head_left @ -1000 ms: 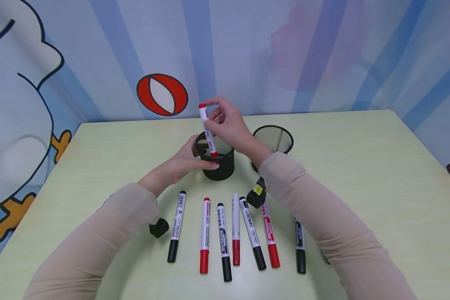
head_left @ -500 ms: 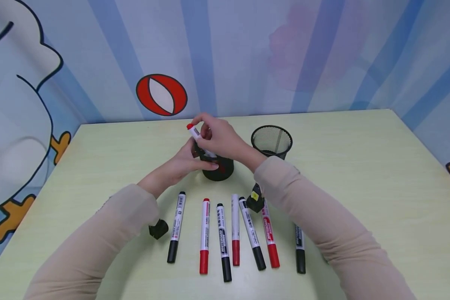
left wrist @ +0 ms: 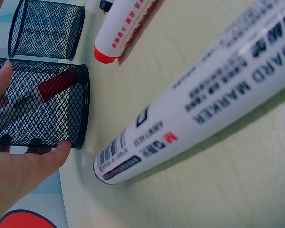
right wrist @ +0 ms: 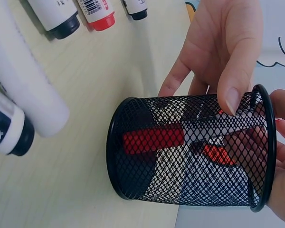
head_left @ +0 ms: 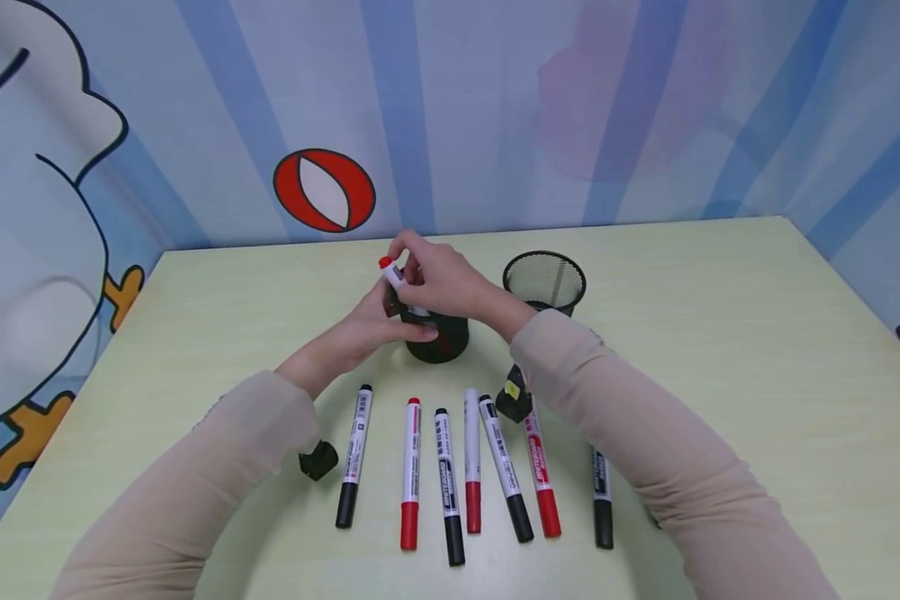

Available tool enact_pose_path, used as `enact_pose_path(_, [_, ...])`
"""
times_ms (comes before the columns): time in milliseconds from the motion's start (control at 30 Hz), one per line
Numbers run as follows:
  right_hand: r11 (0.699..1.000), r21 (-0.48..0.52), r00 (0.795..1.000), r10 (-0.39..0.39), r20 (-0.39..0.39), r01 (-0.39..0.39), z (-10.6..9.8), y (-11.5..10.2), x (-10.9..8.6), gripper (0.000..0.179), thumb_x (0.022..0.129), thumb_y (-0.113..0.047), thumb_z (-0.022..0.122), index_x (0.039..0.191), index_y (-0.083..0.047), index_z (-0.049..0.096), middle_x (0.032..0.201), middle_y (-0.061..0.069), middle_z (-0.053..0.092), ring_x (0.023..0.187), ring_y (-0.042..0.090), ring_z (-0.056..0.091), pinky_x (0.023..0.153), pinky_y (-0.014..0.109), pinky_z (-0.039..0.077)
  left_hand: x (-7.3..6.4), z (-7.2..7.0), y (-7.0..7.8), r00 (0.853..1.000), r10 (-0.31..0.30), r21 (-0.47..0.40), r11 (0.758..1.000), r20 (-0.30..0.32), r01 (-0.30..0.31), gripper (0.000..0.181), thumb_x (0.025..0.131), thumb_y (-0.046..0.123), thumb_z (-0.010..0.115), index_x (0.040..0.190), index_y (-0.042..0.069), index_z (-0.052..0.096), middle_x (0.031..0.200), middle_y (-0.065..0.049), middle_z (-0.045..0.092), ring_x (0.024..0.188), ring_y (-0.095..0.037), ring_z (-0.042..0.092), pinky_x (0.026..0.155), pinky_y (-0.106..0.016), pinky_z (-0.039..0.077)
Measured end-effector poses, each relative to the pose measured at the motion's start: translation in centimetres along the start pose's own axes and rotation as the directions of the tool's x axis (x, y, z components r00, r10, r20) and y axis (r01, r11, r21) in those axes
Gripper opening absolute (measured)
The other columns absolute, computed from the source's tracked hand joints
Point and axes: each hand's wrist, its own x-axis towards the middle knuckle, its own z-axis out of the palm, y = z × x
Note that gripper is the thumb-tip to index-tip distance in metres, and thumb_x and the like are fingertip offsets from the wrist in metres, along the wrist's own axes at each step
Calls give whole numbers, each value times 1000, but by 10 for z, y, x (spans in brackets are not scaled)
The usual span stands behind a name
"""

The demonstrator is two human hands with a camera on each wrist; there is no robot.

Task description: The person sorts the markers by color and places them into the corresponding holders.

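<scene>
My left hand [head_left: 363,333] grips a black mesh pen cup [head_left: 446,340] from its left side, the thumb lying across the near wall. Over the cup's mouth, my right hand [head_left: 450,279] pinches a white marker with red ends [head_left: 392,273]. The marker leans inside the cup, its red cap [right wrist: 154,137] showing low through the mesh in the right wrist view. In the left wrist view the same cup [left wrist: 42,128] stands with the left fingers [left wrist: 33,171] around it. The right fingers partly cover the marker's upper part.
A second mesh cup [head_left: 543,283] stands to the right, behind my right forearm. Several markers with black or red caps, such as a red one [head_left: 410,475] and a black one [head_left: 354,458], lie in a loose row nearer me. A striped wall [head_left: 480,117] borders the table's back.
My right hand has moved down with the marker, lowering it from above the rim into the cup. The marker tilts further left than before. My left hand stays on the cup.
</scene>
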Motion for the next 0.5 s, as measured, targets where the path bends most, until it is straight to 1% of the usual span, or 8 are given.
enact_pose_path(200, [1000,-12,1000,5,2,-5,-2,1,-1,33,87,-6,57,118,-8,45,85,7,57,72,18,53,64,26,46,0,0,-2,1000,-12,2,1000,-8,12,83,82,3,68,145,21,18,142,-5,30,129,-25,26,107,-48,26])
enact_pose_path(400, [1000,-29,1000,10,-19,-11,-7,1,0,35,88,-8,58,121,-8,47,87,7,58,76,17,55,68,26,49,1,1,0,997,-58,39,997,-54,60,88,80,7,71,146,22,16,143,-5,31,130,-24,26,106,-48,26])
enact_pose_path(500, [999,-34,999,20,-29,-21,-10,2,-1,34,88,-8,58,121,-8,47,89,7,59,76,18,56,67,26,49,1,2,0,995,-70,53,996,-74,74,90,79,8,72,147,22,14,144,-4,29,130,-24,24,107,-49,25])
